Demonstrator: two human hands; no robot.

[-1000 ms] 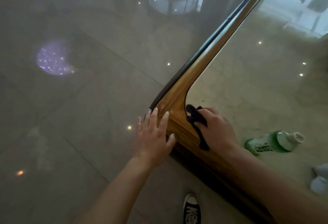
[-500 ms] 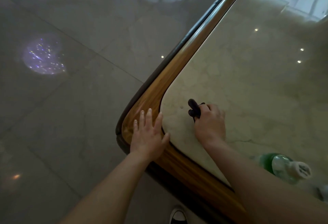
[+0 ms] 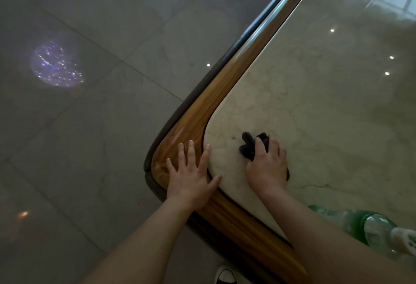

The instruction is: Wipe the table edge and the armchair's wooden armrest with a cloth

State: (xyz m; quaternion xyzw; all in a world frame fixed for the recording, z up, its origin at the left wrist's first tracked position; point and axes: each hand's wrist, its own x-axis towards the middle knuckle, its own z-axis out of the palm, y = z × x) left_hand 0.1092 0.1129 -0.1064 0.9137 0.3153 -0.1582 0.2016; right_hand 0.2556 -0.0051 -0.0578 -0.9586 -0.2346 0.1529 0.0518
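The table has a pale marble top (image 3: 315, 114) framed by a glossy wooden edge (image 3: 202, 114) that curves round the near corner. My right hand (image 3: 267, 166) presses a bunched dark cloth (image 3: 252, 146) onto the marble just inside that corner. The cloth sticks out past my fingers toward the far left. My left hand (image 3: 191, 173) lies flat with fingers spread on the wooden edge at the corner, its thumb reaching onto the marble. No armchair is in view.
A green plastic bottle (image 3: 364, 227) with a white cap lies on its side on the marble at the lower right, beside my right forearm. Glossy grey floor tiles (image 3: 78, 148) spread to the left. The toe of a black-and-white shoe (image 3: 225, 274) shows at the bottom.
My right hand and the cloth moved off the wooden edge onto the marble inside the corner. My left hand stayed flat on the corner. The view shifted, so the table sits lower and closer.
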